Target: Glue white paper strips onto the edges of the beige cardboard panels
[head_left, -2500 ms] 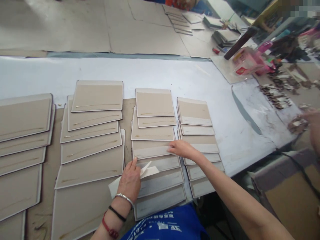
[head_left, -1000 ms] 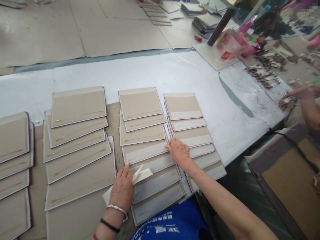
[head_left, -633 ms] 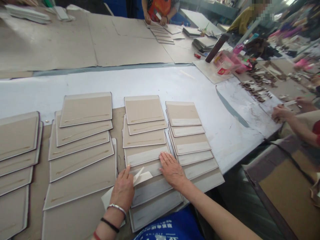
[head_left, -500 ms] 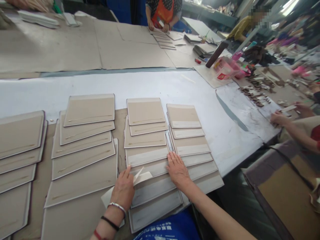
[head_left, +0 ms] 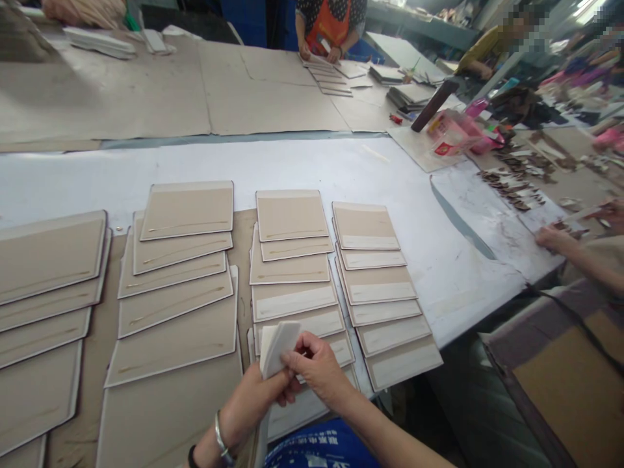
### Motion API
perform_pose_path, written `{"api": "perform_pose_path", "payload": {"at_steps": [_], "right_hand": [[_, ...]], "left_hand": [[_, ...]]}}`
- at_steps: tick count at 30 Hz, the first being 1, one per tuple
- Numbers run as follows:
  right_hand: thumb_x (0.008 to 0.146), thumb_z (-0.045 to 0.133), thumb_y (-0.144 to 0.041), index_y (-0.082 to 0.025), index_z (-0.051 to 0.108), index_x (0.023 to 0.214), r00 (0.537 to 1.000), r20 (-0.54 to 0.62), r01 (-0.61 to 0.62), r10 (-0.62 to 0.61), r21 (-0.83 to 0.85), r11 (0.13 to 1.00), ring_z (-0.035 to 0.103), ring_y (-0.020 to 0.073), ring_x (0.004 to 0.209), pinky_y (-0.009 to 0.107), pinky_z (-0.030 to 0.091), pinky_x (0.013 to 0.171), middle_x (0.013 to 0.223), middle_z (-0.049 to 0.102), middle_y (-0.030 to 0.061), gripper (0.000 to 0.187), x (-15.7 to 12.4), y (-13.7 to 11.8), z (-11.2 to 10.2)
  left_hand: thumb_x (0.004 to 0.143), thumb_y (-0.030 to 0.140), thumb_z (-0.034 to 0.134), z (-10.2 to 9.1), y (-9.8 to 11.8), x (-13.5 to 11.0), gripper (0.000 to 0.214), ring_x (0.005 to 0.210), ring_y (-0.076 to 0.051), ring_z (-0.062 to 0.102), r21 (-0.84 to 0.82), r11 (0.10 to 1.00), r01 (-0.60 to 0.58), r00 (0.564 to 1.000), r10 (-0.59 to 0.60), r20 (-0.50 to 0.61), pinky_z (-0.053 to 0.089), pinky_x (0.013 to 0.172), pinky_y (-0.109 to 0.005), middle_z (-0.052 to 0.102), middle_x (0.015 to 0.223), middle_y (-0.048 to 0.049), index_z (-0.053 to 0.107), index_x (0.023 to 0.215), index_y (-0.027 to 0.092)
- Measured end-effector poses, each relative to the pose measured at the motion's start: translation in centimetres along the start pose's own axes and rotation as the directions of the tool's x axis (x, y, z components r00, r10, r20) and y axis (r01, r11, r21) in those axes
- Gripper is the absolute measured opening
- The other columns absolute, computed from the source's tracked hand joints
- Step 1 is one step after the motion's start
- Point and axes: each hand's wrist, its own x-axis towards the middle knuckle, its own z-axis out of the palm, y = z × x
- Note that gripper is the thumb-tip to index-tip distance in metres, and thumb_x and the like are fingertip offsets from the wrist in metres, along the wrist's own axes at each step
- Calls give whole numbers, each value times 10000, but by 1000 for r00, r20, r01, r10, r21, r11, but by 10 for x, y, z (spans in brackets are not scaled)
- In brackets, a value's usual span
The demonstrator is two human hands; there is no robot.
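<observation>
My left hand (head_left: 256,398) is lifted off the table and grips a small stack of white paper strips (head_left: 275,345) held upright. My right hand (head_left: 314,366) meets it just to the right, fingers curled and pinching at the edge of the strips. Both hands hover over the near end of the middle column of beige cards (head_left: 291,264), which overlap like shingles, the nearer ones with a white strip along the bottom. A second column of cards with white strips (head_left: 377,291) lies right beside it.
Larger beige cards (head_left: 178,279) in overlapping rows fill the left, more at the far left (head_left: 46,279). White table covering (head_left: 302,162) lies beyond. A co-worker's hands (head_left: 560,237) work at the right edge; another person (head_left: 326,32) stands opposite. Pink box (head_left: 451,133) and scraps sit far right.
Both hands lay flat on the middle column of cards, the right sliding along a strip. Now they are raised together, the left holding the white strips up and the right pinching them.
</observation>
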Motion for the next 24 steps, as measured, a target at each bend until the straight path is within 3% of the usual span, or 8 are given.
{"api": "perform_pose_path", "payload": {"at_steps": [7,12,18,21,24], "right_hand": [[755,510,-381,-168,498,516,984,-111,82,-138,-405,911,458,103,584,218,365,563,562,460,-26,320,8,5,-16],[713,550,-397,-174,481,544,970,-243,-56,-11,-267,962,406,96,499,221,329,495,497,424,-51,288,15,13,-19],[737,539,-436,-186,458,574,967,-250,15,-55,-158,987,422,95,496,218,356,512,506,434,-55,309,23,6,-13],[743,527,-457,-193,486,627,978,-203,25,-51,-128,991,469,112,480,231,376,495,519,469,-50,290,29,3,-10],[742,512,-493,-194,505,616,972,-217,39,-88,-218,975,489,131,489,251,391,487,537,493,-27,324,37,1,-15]], "left_hand": [[530,579,680,3,-10,2,504,657,-196,601,-206,977,50,990,-76,-121,487,640,-300,674,696,-104,674,700,105],[487,523,737,8,-12,11,475,535,-165,560,-289,957,-24,958,-60,-279,468,541,-284,631,558,-63,658,683,98],[545,451,743,14,-9,22,433,549,-151,557,-362,924,-126,933,-14,-359,453,527,-261,640,602,-52,662,775,93],[526,446,755,17,-11,30,432,561,-160,562,-377,910,-173,894,-15,-447,460,526,-266,644,623,-51,658,762,98],[485,468,763,17,-12,39,466,577,-179,576,-353,916,-191,856,-21,-516,477,543,-283,651,634,-55,655,758,105]]}}
